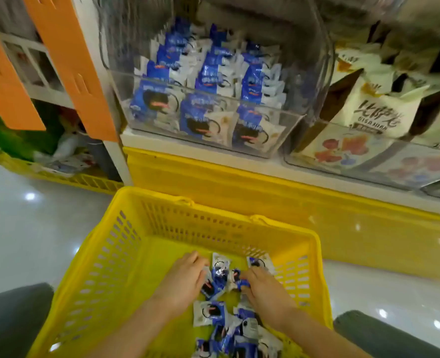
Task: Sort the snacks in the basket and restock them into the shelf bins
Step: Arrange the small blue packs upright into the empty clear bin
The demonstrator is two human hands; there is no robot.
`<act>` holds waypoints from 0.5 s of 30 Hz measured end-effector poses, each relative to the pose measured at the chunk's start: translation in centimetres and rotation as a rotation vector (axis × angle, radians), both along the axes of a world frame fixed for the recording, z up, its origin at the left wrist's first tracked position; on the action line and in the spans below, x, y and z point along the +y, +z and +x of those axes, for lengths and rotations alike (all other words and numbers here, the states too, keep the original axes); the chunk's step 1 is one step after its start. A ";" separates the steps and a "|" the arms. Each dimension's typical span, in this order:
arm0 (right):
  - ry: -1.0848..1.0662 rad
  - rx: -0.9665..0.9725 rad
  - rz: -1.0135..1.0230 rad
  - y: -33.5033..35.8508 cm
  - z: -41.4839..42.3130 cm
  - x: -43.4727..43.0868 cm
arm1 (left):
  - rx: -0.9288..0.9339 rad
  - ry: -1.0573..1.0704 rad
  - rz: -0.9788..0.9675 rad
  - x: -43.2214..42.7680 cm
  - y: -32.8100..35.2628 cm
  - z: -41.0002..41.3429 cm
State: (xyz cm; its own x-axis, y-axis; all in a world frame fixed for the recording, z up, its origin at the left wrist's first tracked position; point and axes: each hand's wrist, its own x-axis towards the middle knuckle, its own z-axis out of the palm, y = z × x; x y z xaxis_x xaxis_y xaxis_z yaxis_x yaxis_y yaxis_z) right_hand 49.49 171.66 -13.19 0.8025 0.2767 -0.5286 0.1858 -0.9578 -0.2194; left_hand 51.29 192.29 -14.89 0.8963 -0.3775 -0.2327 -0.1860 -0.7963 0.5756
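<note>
Snacks [208, 312], small blue-and-white packets, lie in the basket [105, 254] at 6 o'clock. The left hand [185, 277] curls its fingers round the heap's 9 o'clock edge, and the right hand [262, 288] pinches a packet at its 3 o'clock edge. I judge this the gathering step; next, a bunch needs lifting to the clear bin [288, 130] at 12 o'clock, which holds matching packets, not the cream-bag bin [420, 164] at 2 o'clock. Blur hides the print, the nearest packets are cut off below, and how many each hand holds is unclear.
</note>
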 end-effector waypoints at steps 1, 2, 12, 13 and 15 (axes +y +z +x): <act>0.006 0.069 -0.021 -1.5 -0.4 -0.1 | 0.079 -0.019 0.017 0.1 -1.5 -0.5; 0.017 0.139 -0.047 -2.8 -0.9 -0.2 | 0.151 -0.037 0.037 0.1 -2.9 -1.0; -0.193 0.354 -0.136 -9.4 -4.2 0.5 | 0.494 -0.059 0.092 -1.9 -10.9 -3.8; -0.253 0.351 -0.119 -9.6 -4.2 0.5 | 0.469 -0.059 0.122 -2.1 -11.3 -3.8; -0.318 0.357 -0.091 -10.0 -4.4 0.3 | 0.438 -0.050 0.204 -2.6 -11.9 -3.6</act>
